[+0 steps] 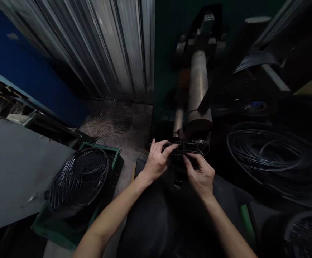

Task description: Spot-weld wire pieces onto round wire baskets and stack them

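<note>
A dark wire frame (195, 143), built of thin rods, is held level just in front of a machine. My left hand (158, 157) grips its left end, with thumb and fingers closed round the wires. At the near edge, my right hand (201, 172) pinches the frame's lower wire between thumb and forefinger. Right behind the frame are the machine's thick metal cylinder (198, 89) and a thinner rod (178, 120), whose tip comes close to the wires. Whether the tip touches the frame I cannot tell in the dim light.
To the left, a green crate (115, 152) holds a basin of black wire pieces (79, 175), beside a grey board (18, 172). Coiled wire (268, 154) lies at the right. Wire rings (104, 130) are on the floor near a corrugated metal wall (113, 46). A small-parts container (308, 233) stands lower right.
</note>
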